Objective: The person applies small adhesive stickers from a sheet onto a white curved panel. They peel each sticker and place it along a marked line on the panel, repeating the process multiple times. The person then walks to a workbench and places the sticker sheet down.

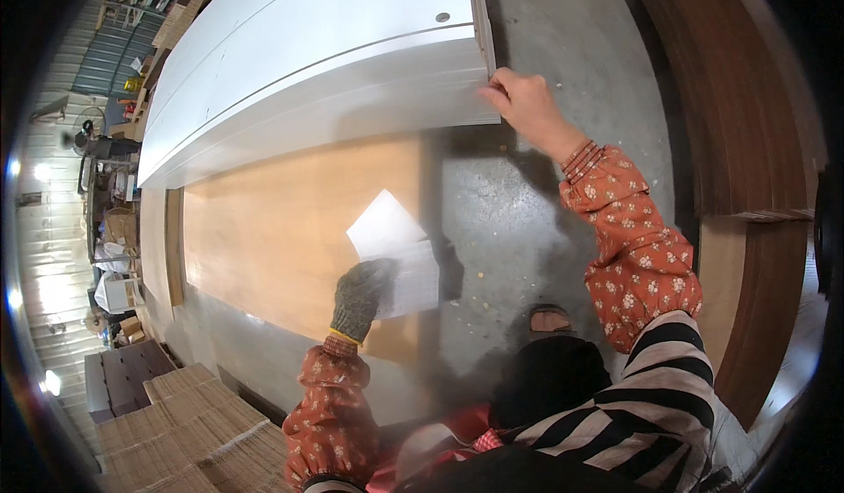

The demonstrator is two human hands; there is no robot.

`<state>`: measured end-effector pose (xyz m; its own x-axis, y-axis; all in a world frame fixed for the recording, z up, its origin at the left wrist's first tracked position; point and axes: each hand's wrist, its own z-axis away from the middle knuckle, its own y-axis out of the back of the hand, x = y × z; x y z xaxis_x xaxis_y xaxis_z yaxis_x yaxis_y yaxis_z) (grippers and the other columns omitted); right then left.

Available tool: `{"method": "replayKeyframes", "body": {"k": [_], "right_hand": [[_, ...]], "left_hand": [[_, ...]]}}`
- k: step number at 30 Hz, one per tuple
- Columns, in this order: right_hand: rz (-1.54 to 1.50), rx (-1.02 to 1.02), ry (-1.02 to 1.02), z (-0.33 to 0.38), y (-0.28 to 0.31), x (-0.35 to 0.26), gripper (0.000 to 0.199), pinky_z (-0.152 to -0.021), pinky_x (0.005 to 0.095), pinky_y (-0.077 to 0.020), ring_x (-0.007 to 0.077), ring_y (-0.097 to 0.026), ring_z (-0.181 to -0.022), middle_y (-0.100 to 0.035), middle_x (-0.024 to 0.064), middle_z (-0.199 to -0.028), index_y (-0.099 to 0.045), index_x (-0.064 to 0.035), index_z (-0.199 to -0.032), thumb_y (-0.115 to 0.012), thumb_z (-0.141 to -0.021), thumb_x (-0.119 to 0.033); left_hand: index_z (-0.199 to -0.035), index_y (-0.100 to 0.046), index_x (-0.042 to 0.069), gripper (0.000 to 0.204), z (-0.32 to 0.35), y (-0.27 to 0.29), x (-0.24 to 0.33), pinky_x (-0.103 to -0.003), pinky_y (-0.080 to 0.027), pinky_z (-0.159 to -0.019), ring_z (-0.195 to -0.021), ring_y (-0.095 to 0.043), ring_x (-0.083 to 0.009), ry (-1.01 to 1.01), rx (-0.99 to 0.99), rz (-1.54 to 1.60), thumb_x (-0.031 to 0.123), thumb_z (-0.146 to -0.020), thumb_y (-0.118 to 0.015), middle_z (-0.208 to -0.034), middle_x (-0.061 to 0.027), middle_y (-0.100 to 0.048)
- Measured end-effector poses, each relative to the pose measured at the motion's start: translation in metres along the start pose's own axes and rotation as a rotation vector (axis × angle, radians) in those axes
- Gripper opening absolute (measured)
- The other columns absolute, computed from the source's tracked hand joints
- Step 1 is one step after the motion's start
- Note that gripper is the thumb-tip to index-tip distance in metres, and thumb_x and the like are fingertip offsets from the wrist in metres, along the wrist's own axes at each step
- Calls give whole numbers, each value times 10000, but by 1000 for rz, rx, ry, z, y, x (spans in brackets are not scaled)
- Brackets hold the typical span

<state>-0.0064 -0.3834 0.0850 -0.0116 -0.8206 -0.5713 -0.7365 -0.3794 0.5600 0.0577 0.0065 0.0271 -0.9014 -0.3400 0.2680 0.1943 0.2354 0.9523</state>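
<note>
— What's hard to see?
— The paper (396, 247), blurred, white; the gloved left hand (359, 298) grasps its lower edge.
— The right hand (525, 104)?
— Bare fingers pinch the white board (316, 71) at its corner, above the brown panel (290, 229).

**Two arms out, one hand gloved**

The left hand (360, 298) wears a grey knit glove, fingers closed in a pinch, forearm short and bent. The bare right hand (525, 102) reaches far forward, arm stretched, fingertips curled in a grip.

- We stand in a woodworking workshop: big white panels (316, 62) and a plywood sheet (290, 229) lie over a concrete floor (527, 220).
- We see stacked boards (185, 423) and corrugated metal walls (110, 58).
</note>
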Motion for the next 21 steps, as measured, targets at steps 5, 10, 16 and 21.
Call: {"method": "replayKeyframes", "body": {"k": [5,10,16,21], "right_hand": [[144,-72,90,-11,8,8,300,-530,366,-456,309,-566,-539,-573,150,-589,-592,8,-743,-664,-810,-275],[22,-134,11,-14,11,17,298,-537,350,-444,257,-547,-513,-574,160,-602,-620,19,-763,-680,-795,-272],[155,-134,-68,-11,10,18,296,-526,352,-432,252,-519,-522,-573,158,-609,-600,20,-748,-662,-801,-265],[-14,-278,-45,36,-25,-8,244,-501,291,-397,113,-462,-511,-515,101,-558,-627,9,-796,-645,-837,-230]], "left_hand": [[-1074,-624,103,263,4,-6,1,-365,-500,-740,-864,-607,-282,28,-114,-120,135,-840,-510,-990,-70,-648],[-1090,-618,122,292,-6,-2,5,-358,-506,-700,-851,-607,-269,109,-189,-68,145,-803,-568,-981,-62,-641],[-1050,-644,133,280,-6,6,3,-353,-502,-751,-916,-589,-238,106,78,118,138,-772,-616,-1013,-48,-631],[-1024,-628,78,221,-30,20,13,-343,-479,-819,-936,-583,-247,-16,277,88,175,-837,-561,-1022,-80,-618]]}}
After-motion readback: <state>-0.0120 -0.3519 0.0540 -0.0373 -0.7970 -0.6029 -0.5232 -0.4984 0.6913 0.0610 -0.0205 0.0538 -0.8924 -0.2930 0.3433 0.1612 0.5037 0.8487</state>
